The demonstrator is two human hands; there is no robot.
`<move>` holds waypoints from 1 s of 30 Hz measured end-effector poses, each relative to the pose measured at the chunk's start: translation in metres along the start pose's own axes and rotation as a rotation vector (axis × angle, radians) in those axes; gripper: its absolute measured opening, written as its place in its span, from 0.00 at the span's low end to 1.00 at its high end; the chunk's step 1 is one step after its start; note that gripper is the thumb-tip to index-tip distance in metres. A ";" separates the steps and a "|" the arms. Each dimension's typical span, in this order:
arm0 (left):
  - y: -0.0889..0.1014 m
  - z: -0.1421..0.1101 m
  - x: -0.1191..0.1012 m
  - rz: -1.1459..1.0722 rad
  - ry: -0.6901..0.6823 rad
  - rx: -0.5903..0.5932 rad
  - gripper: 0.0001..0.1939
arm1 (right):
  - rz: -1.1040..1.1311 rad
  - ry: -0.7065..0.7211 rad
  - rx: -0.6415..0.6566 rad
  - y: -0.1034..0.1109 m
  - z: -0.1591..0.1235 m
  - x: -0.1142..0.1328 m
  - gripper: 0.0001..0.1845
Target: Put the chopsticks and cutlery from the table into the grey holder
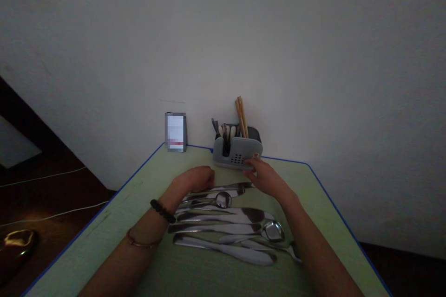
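Pinch likely slippery knives [216, 229] in the middle. With right hand [266, 177] spread by holder [240, 145] near tabletop's [292, 172] back edge, cannot tell left hand's [195, 178] grip.

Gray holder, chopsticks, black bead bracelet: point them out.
Gray holder [240, 147]: head view, on its front panel.
Chopsticks [244, 118]: head view, midway along the visible shafts.
Black bead bracelet [162, 211]: head view, on the beads mid-band.
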State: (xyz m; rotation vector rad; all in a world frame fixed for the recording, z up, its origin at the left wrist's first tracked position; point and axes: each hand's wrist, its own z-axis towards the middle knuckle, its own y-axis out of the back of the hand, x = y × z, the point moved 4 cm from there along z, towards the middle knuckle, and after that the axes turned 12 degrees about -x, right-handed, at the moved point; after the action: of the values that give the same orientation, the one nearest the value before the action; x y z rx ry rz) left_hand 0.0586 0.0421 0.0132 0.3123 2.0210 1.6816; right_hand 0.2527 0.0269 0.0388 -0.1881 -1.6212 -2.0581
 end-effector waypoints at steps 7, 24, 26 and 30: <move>0.001 -0.006 0.012 0.010 0.092 0.092 0.17 | -0.047 0.046 0.281 -0.013 -0.009 -0.001 0.08; -0.005 -0.012 -0.021 0.052 -0.018 0.113 0.16 | -0.125 -0.091 0.371 0.020 -0.065 -0.025 0.30; -0.009 -0.013 -0.027 0.055 -0.054 0.178 0.10 | -0.187 -0.143 0.457 0.022 -0.082 -0.031 0.25; -0.013 -0.006 -0.035 -0.064 -0.161 0.126 0.04 | 0.007 -0.099 0.505 0.009 -0.086 -0.034 0.05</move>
State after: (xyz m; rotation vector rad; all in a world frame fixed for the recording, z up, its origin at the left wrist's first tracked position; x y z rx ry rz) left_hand 0.0873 0.0174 0.0092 0.4080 1.9995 1.4456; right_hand 0.3036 -0.0447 0.0086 -0.1159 -2.1346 -1.5884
